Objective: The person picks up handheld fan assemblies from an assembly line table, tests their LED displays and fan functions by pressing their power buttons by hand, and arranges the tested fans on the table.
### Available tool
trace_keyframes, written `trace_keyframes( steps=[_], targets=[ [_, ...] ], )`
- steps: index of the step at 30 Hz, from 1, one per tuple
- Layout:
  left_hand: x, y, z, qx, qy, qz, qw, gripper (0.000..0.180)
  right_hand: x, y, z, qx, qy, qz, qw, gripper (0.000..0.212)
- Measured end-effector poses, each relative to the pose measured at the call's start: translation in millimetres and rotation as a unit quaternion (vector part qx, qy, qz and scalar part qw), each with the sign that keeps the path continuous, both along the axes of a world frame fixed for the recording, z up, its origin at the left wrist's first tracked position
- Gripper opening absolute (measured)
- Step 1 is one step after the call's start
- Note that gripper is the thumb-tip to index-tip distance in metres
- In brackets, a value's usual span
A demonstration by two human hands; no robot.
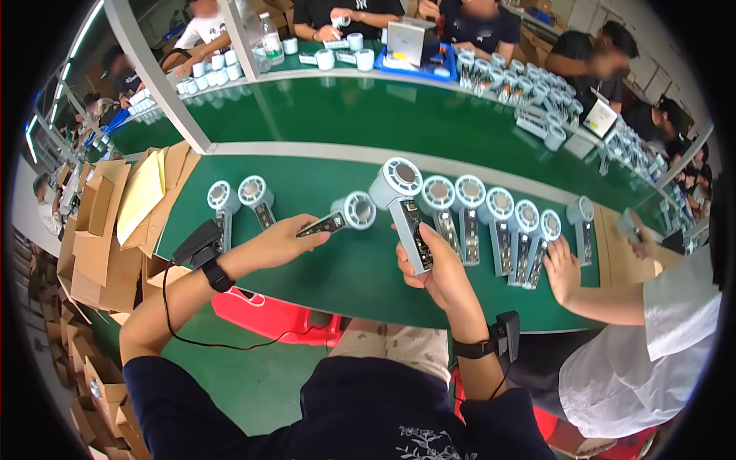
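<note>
My left hand (pixel 285 241) is closed on the handle of a pale blue handheld fan (pixel 357 211), its round head pointing right. In my right hand (pixel 437 270) is a second handheld fan (pixel 401 178), raised upright, with a dark circuit board showing in the open handle. The two fan heads are close together; I cannot tell whether they touch. Just right of my right hand lies a row of several similar fans (pixel 469 190), handles toward me. Two more fans (pixel 252 190) lie beyond my left forearm.
A co-worker's hand (pixel 562 270) rests by the row's right end, near a separate fan (pixel 580 211). Cardboard boxes (pixel 92 253) crowd the table's left side. Past a pale rail (pixel 307 151) runs a green belt (pixel 307 115), with people and many fan parts beyond. A red stool (pixel 268 318) stands below.
</note>
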State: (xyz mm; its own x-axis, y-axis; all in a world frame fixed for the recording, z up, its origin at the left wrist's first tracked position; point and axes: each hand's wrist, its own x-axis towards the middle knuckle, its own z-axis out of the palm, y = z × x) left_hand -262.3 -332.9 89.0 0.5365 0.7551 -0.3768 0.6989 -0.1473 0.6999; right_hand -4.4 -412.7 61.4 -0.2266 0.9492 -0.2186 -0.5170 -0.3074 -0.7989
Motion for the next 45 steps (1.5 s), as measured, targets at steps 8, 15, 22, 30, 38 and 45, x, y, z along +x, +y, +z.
trace_keyframes(
  steps=[8, 15, 22, 30, 38, 45],
  targets=[
    [15.2, -41.8, -31.2, -0.231, -0.218, 0.218, 0.923, 0.028, -7.4, -30.7, -30.6, -0.015, -0.005, -0.026, 1.000, 0.040],
    [28.6, -67.6, -67.4, -0.229, -0.388, 0.289, 0.845, 0.026, -17.0, -34.1, -54.2, -0.015, 0.000, -0.058, 0.998, 0.032],
    [81.5, -80.1, -82.3, -0.099, -0.505, 0.316, 0.797, 0.026, -30.8, -26.0, -59.1, 0.060, -0.034, -0.087, 0.994, 0.028],
    [105.2, -83.7, -92.2, -0.021, -0.515, 0.334, 0.789, 0.030, -40.5, -23.0, -62.5, 0.077, -0.094, -0.112, 0.986, 0.028],
    [97.2, -85.9, -96.1, -0.026, -0.530, 0.311, 0.788, 0.031, -40.9, -24.1, -65.1, 0.115, -0.117, -0.115, 0.980, 0.028],
    [96.7, -86.5, -96.2, -0.041, -0.563, 0.307, 0.766, 0.029, -43.2, -26.6, -64.3, 0.111, -0.126, -0.126, 0.978, 0.032]
  ],
)
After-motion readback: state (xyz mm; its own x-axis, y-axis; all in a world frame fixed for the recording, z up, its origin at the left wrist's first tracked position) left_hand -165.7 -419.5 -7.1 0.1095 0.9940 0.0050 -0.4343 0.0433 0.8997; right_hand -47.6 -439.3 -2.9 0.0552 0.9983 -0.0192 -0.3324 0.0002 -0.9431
